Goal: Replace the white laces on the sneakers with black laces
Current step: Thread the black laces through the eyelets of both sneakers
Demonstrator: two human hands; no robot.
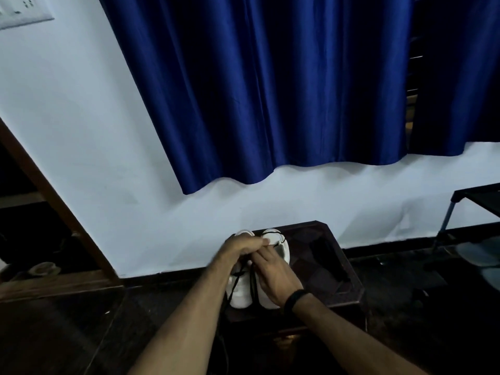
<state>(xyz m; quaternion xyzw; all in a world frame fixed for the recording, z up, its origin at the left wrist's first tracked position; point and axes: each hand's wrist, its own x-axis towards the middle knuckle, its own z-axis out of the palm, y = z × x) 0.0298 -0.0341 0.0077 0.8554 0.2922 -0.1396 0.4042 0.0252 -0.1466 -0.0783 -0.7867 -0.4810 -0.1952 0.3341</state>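
Two white sneakers (241, 293) stand side by side on a small dark wooden table (335, 277), toes toward me. A black lace (253, 284) hangs down between them and trails off the table's front edge. My left hand (242, 246) is over the left sneaker's top, fingers curled and pinching the black lace. My right hand (273, 274) lies across the right sneaker, fingers reaching to the same lace near my left fingertips. The right wrist wears a black band. Most of both shoe tops are hidden by my hands.
A dark flat object (326, 255) lies on the table's right half. A blue curtain (270, 90) hangs on the white wall behind. A metal-framed rack (476, 212) stands at right, a wooden door frame (54, 201) at left. The floor is dark.
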